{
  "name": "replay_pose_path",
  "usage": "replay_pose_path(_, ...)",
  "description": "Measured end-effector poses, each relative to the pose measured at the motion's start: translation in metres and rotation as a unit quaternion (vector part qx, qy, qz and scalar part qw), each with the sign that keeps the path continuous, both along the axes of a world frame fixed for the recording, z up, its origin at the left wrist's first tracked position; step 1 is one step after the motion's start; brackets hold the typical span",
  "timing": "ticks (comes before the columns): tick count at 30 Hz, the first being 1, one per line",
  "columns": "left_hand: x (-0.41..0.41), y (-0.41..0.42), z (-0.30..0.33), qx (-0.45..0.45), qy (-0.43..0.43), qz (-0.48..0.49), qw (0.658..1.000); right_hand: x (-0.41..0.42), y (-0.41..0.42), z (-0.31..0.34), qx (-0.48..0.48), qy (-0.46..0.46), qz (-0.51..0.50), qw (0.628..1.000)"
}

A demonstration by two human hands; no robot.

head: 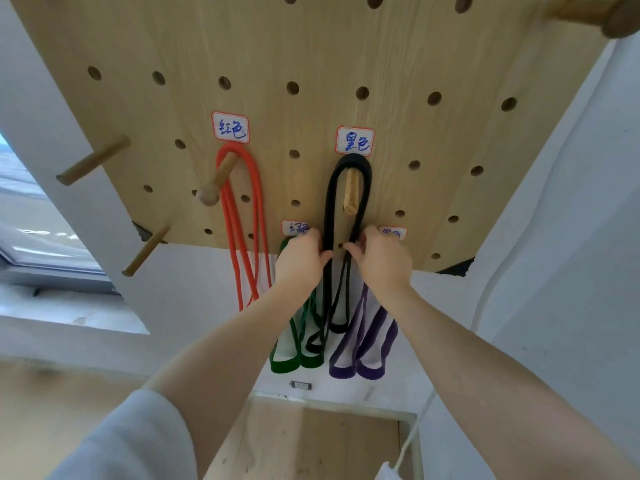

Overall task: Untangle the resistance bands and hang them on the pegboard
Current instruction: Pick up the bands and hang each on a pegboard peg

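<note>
A black resistance band [330,202] hangs looped over a wooden peg [351,191] on the wooden pegboard [311,57], under a handwritten label. My left hand [300,259] pinches its left strand and my right hand [381,259] pinches its right strand, both near the board's bottom edge. An orange-red band [258,216] hangs on the peg [216,181] to the left. A green band [294,355] and a purple band [367,348] hang lower down, their pegs hidden behind my hands.
Bare pegs stick out at the board's left [93,160], lower left [145,251] and top right [588,12]. White walls flank the board. A window [31,216] lies to the left and wood flooring [311,445] below.
</note>
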State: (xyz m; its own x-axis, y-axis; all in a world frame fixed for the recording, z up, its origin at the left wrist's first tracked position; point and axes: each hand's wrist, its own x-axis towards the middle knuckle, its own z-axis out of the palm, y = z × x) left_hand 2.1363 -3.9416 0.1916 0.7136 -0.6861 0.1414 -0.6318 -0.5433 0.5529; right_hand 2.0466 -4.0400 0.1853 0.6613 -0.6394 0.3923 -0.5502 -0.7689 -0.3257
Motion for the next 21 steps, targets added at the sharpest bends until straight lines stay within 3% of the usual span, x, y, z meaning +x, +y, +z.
replay_pose_path(2,-0.006,0.009,-0.006,-0.007,-0.028,-0.032,0.999,-0.007,0.004,-0.007,0.016,-0.015,-0.015,1.000)
replay_pose_path(7,-0.009,0.040,-0.008,-0.022,0.010,-0.075,0.997,-0.032,0.023,-0.020,0.094,-0.045,-0.036,0.994)
replay_pose_path(12,-0.016,0.072,0.002,-0.023,-0.020,-0.157,0.987,-0.045,0.055,-0.015,-0.002,-0.053,-0.055,0.997)
replay_pose_path(18,-0.008,0.135,-0.002,0.022,-0.047,-0.230,0.972,-0.056,0.118,-0.016,0.042,0.019,-0.065,0.997)
replay_pose_path(21,0.004,0.172,0.002,0.023,-0.052,-0.216,0.975,-0.060,0.153,-0.013,0.000,0.017,-0.053,0.998)
